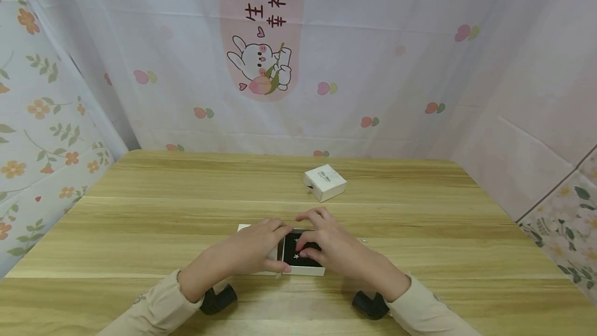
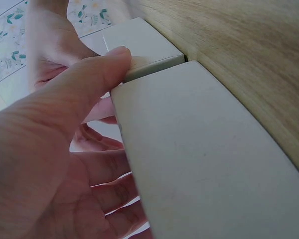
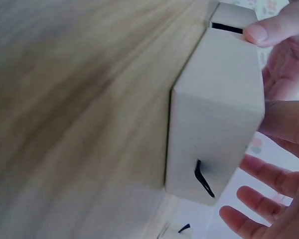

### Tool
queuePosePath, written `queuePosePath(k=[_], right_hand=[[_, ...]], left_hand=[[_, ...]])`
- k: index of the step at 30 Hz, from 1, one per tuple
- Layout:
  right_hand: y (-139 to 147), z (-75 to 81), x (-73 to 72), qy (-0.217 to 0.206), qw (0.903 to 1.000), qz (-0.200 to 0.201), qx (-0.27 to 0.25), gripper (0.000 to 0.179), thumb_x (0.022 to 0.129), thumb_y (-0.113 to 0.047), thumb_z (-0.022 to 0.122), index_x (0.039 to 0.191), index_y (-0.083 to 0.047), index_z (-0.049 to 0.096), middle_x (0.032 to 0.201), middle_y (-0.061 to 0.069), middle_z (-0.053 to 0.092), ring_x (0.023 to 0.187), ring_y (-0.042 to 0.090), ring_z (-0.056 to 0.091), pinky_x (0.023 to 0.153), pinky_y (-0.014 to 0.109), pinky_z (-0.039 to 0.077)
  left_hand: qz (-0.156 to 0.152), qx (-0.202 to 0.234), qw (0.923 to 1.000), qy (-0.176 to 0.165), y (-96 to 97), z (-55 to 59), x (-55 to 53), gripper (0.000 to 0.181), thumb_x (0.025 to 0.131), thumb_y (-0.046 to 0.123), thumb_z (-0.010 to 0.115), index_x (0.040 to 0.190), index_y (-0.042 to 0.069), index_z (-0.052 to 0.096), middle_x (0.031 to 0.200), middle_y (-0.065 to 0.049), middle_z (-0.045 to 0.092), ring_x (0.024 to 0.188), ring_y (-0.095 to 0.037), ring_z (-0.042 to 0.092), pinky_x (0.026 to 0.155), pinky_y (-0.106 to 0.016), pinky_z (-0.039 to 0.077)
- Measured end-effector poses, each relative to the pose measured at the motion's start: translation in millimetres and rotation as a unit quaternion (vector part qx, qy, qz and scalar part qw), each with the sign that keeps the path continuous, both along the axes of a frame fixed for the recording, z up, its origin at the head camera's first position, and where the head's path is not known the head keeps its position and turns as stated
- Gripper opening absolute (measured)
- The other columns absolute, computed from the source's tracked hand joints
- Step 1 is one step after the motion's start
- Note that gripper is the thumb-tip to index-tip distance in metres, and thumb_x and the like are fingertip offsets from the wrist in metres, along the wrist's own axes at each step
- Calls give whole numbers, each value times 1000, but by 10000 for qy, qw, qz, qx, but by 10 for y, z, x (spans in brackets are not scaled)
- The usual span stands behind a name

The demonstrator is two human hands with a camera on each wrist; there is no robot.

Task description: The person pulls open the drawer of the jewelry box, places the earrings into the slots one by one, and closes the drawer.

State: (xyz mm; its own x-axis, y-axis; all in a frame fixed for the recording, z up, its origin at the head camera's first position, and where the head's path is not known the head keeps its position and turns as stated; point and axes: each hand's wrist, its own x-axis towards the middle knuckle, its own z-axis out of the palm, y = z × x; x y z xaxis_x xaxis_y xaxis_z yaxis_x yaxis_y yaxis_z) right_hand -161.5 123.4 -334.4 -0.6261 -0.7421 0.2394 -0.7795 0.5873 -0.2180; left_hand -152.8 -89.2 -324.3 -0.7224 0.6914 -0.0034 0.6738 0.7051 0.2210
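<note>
A white drawer-style jewelry box lies on the table, its drawer [image 1: 305, 271] slid out to the right of the sleeve [image 2: 209, 144]. Black lining [image 1: 290, 249] fills the drawer, and small silver star-shaped earrings [image 1: 296, 256] sit on it. My left hand [image 1: 258, 247] grips the box across the seam, thumb on the near side, fingers over the far side. Over the lining, my right hand [image 1: 333, 248] bends its thumb and index finger down beside the stars; I cannot tell whether they pinch anything. Its other fingers hang loosely spread. A black ribbon tab [image 3: 204, 180] sticks out of the drawer's end.
Farther back on the table [image 1: 186, 191] stands a second small white box [image 1: 325, 182] with printed lettering. A tiny silver piece [image 1: 364, 240] lies on the wood right of my right hand. A printed curtain [image 1: 350, 56] hangs behind the table.
</note>
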Motion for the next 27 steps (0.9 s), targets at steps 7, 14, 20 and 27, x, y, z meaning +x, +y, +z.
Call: queuePosePath(k=[7, 14, 20, 27], right_hand=[[44, 40, 26, 394, 9991, 121, 79, 13, 82, -12, 70, 86, -24, 73, 127, 6, 51, 119, 21, 38, 94, 38, 45], [52, 25, 44, 480, 9986, 90, 189, 17, 82, -11, 69, 88, -26, 75, 126, 5, 53, 118, 21, 40, 95, 40, 44], [52, 27, 52, 459, 9986, 37, 252, 17, 83, -11, 69, 88, -26, 75, 126, 5, 52, 118, 21, 40, 95, 40, 44], [34, 34, 60, 563, 9977, 35, 380, 17, 83, -11, 69, 89, -25, 75, 125, 5, 53, 118, 21, 41, 96, 41, 43]], left_hand=[[9, 62, 10000, 61, -1, -12, 1, 69, 82, 47, 65, 132, 1, 48, 129, -9, 51, 120, -23, 48, 97, -38, 44], [0, 76, 10000, 46, 1, 0, 10, 70, 83, 46, 65, 132, 1, 48, 129, -10, 51, 121, -24, 48, 98, -38, 44], [-3, 53, 10000, 26, 3, 4, 10, 70, 83, 46, 65, 132, 1, 48, 129, -10, 51, 122, -25, 48, 98, -38, 44], [20, 48, 10000, 23, 7, 0, 8, 70, 82, 46, 66, 133, 1, 48, 130, -10, 51, 122, -25, 48, 98, -38, 44]])
